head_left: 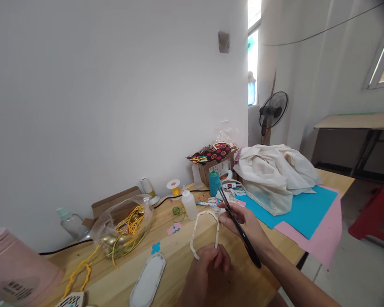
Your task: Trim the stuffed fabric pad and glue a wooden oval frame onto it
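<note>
My left hand (208,264) is closed on the lower end of a thin white ring-like frame (193,232), long with a scalloped top. My right hand (248,228) has its fingertips at the frame's upper right side. Black scissors (240,230), seen almost edge-on, lie across that same hand with their narrow tips pointing up and away. Left of my hands, a white elongated panel (148,279) with a rough edge rests on the wooden table. Small blue (155,247) and pink flower cutouts (173,229) lie beyond it.
Behind stand a white squeeze bottle (189,204), a teal thread cone (214,183) and a filled cardboard box (211,168). White cloth (272,170) covers part of the blue sheet (310,213) at right. Leftward are a plastic bag with yellow cord (128,226) and a pink bin (19,266).
</note>
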The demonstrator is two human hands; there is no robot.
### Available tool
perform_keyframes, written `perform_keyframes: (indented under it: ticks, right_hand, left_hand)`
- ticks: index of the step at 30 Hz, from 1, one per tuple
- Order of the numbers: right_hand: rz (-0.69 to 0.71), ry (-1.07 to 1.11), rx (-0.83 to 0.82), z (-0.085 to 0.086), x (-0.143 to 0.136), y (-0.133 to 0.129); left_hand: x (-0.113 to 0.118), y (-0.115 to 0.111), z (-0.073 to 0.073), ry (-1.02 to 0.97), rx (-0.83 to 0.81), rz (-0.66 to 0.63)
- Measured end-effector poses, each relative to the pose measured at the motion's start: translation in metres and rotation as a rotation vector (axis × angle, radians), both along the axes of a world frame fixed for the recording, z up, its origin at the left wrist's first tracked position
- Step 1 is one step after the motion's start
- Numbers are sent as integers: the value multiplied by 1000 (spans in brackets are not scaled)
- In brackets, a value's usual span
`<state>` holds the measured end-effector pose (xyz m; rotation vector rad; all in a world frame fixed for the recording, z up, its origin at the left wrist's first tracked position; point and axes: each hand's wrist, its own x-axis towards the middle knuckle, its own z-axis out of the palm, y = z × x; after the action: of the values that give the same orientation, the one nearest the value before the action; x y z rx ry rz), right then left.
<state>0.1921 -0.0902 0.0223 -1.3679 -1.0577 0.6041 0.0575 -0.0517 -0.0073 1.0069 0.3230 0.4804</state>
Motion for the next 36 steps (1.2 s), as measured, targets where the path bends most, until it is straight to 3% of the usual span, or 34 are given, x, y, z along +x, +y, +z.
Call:
perform_keyframes:
  ticks: [5,11,18,26,36]
  right_hand:
    - [73,62,-22,17,-7,0]
    - [77,-16,-49,14,-10,4]
    - [-35,-353,-30,-6,-3,-3]
    - [-80,-684,-114,-25,-2,-11]
    - [-141,-714,-182,-35,-2,-7]
  left_hand:
    - [-1,0,0,-15,24,-2]
    - [-1,-5,10,60,220,137]
    - [1,3,4,-73,48,252]
    - [5,3,7,-116,-126,230]
    - [6,1,3,-170,-383,195]
